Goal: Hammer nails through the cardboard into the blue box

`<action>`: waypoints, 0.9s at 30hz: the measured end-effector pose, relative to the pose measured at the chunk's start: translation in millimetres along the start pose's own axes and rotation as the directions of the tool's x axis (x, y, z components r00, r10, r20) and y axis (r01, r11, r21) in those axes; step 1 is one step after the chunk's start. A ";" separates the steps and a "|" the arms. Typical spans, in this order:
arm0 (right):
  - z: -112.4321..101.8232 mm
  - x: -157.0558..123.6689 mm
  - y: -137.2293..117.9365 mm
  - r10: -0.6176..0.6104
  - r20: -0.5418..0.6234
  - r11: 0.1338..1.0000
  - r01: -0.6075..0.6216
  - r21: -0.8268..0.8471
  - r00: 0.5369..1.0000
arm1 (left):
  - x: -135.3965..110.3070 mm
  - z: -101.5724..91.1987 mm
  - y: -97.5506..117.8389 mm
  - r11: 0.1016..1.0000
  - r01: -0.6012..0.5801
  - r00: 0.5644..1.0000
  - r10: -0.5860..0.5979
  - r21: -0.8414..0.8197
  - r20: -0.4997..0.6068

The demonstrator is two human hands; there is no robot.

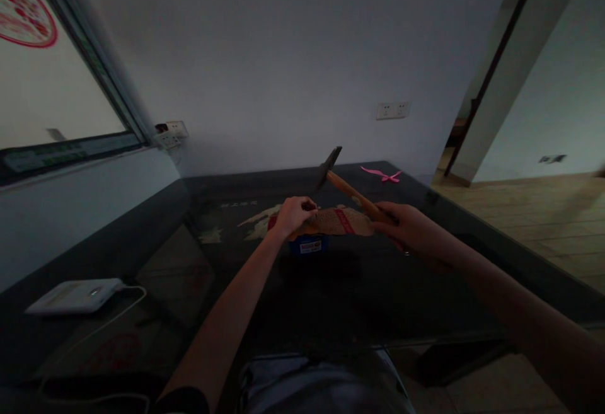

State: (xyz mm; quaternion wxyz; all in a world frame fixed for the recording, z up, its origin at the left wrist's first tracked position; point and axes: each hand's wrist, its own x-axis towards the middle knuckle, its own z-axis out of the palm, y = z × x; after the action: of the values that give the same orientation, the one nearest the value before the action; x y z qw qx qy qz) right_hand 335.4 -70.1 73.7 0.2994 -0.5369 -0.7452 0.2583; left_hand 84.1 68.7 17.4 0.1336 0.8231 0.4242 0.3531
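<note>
My right hand (401, 225) is wrapped round the wooden handle of a hammer (357, 196). The hammer's dark metal head is raised to the left, above a speckled brown flat piece with a red band (331, 220), shaped somewhat like an insole. That piece lies across a small blue box (309, 245) with a white label, on the dark table. My left hand (293, 215) rests at the left part of the flat piece with its fingers bent and pinched together; what sits between the fingertips is too small to make out.
A glossy dark table (378, 300) stands against the wall. At its left lies a white device (78, 295) with a white cable. A pink ribbon (385, 176) is at the back right. Wall sockets (393, 110) are above the table, and a window (61, 67) is on the left.
</note>
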 end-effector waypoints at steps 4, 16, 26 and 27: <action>-7.7 1.1 -7.1 -0.008 0.037 0.994 0.012 -0.109 0.999 | 1.1 1.6 -1.2 1.000 0.026 1.000 -0.026 0.002 -0.004; 0.9 5.8 -8.1 0.012 0.077 0.988 0.000 -0.154 0.997 | 0.8 1.7 -2.2 0.999 0.045 0.999 -0.045 0.011 0.003; -3.5 7.1 -5.1 0.001 0.047 0.993 0.004 -0.119 0.999 | 2.5 4.3 -4.9 0.997 0.057 0.998 -0.057 0.046 -0.001; -3.8 6.6 -5.9 0.016 0.067 0.993 -0.008 -0.119 0.998 | 2.4 4.1 -4.6 0.997 0.060 0.998 -0.060 0.048 0.004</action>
State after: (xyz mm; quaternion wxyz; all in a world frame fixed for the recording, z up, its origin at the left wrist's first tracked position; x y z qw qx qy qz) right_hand 332.7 -65.3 81.5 0.2400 -0.5491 -0.7657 0.2336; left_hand 85.1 73.7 13.2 0.1255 0.8139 0.4566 0.3365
